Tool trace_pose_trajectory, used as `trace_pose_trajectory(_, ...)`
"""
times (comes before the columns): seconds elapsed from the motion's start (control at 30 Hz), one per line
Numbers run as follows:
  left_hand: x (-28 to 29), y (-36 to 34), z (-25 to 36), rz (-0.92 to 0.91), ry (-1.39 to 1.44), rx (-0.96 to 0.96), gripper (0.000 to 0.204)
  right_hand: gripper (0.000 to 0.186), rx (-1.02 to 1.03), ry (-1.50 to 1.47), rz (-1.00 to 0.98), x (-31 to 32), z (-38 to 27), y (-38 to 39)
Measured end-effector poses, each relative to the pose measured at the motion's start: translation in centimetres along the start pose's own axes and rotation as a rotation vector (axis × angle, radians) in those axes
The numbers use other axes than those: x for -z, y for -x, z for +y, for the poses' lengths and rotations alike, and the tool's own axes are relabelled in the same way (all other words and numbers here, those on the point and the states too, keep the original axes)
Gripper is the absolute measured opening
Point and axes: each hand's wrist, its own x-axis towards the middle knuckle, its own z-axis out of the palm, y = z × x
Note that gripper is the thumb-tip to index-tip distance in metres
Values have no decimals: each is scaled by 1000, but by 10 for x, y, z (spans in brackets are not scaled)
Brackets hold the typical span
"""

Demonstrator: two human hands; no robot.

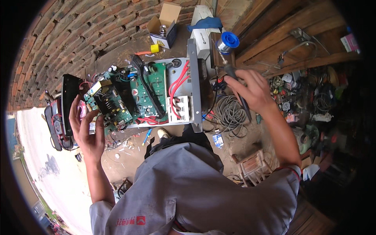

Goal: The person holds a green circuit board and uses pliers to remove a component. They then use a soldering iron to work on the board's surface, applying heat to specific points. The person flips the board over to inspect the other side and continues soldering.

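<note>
A machine's opened metal chassis lies before me with its insides showing. At its left end a green circuit board with tall components sits tilted. My left hand is at that board's left edge, fingers apart and slightly curled; whether the fingertips touch it I cannot tell. Beside those fingers is a pinkish round thing, partly hidden. A second green board lies flat in the middle, with a black brush across it. To the right of the chassis, my right hand grips a soldering iron, its upper end near a blue solder spool.
Red wires run to a white terminal block. Behind stand an open cardboard box and a white box. A coiled cable and a small wooden stool are at right. A brick wall rises at far left.
</note>
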Motion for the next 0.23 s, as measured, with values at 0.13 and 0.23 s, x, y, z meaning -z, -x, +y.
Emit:
trace_pose_trajectory(0.13,7,24,9,57,53,104,14,42,212,131,-199,-43,54,2)
trace_pose_trajectory(0.23,13,46,16,40,-25,198,14,46,219,118,-282,-76,85,12)
